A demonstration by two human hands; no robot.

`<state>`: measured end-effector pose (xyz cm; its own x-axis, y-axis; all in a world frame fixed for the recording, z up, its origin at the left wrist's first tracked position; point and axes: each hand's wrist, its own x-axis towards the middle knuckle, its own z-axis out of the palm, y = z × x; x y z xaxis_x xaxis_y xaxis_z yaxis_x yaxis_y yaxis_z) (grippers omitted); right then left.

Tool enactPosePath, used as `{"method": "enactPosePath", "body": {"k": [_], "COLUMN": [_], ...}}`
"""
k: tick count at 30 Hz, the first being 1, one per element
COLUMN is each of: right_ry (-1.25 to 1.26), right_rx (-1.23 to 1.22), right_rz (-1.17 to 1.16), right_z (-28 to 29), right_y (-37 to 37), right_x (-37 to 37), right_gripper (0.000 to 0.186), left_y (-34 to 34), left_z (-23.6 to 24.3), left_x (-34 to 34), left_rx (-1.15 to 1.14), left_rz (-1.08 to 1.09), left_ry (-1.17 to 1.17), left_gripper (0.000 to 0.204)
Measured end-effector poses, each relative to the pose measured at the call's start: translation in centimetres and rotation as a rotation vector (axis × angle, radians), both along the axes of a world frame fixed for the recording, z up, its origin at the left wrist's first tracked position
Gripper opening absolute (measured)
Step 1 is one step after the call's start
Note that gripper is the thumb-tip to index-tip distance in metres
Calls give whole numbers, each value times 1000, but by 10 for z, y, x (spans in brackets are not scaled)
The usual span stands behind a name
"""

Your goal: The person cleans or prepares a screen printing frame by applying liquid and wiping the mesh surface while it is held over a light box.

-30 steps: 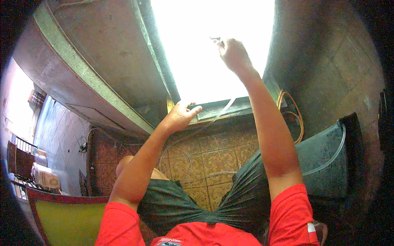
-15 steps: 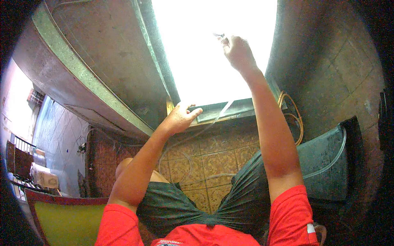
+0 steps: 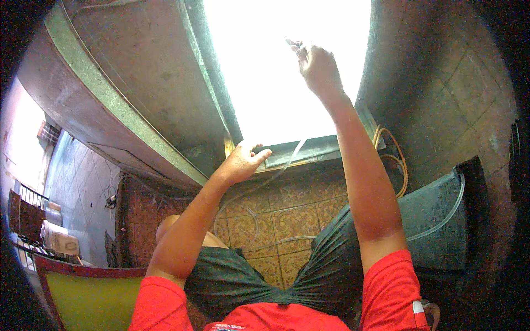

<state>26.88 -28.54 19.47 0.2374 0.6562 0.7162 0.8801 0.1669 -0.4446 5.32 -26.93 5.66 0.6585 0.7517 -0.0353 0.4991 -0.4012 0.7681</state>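
Observation:
In front of me a glaring white panel (image 3: 287, 94) fills the far middle, so bright that its surface detail is lost. Over it, my right hand (image 3: 321, 71) is closed, the fingers pinching a small thin dark-tipped thing (image 3: 295, 44) that the glare keeps me from naming. My left hand (image 3: 244, 161) lies at the panel's near left corner, thumb and fingers apart, holding nothing I can see. Between the two forearms a clear tube (image 3: 292, 157) hangs over the panel's near edge and runs down to the floor.
Left of the panel stands a curved counter with a pale edge (image 3: 118, 107). An orange hose (image 3: 406, 165) is looped at the right, beside a dark grey slab-like thing (image 3: 436, 220). A yellow-green chair back (image 3: 94, 300) is at the lower left, above brown patterned floor tiles (image 3: 290, 220).
My right hand has shifted slightly away from me, and the small thing's tip has moved up. The clear tube's upper part has slid a little to the left. My left hand stays almost still.

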Motion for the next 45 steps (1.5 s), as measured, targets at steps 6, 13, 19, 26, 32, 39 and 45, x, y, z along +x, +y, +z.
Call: {"method": "enactPosePath", "body": {"k": [6, 13, 19, 26, 32, 39, 45], "right_ry": [17, 37, 43, 14, 100, -93, 0], "right_rx": [89, 10, -24, 88, 13, 289, 153], "right_rz": [48, -66, -6, -70, -80, -115, -109], "right_z": [5, 16, 24, 26, 38, 0, -13], "right_y": [1, 3, -1, 2, -11, 14, 1], "right_x": [-8, -10, -14, -7, -11, 34, 40], "right_gripper": [31, 31, 32, 31, 29, 28, 30], "left_y": [1, 0, 1, 2, 2, -4, -2], "left_z": [-1, 1, 0, -1, 0, 8, 1], "left_x": [-1, 0, -1, -3, -7, 1, -3], "left_rx": [0, 11, 2, 10, 31, 20, 27], "left_rz": [6, 13, 12, 1, 4, -13, 22], "left_ry": [2, -2, -16, 9, -17, -24, -2], "left_gripper": [53, 54, 54, 54, 53, 52, 52]}}
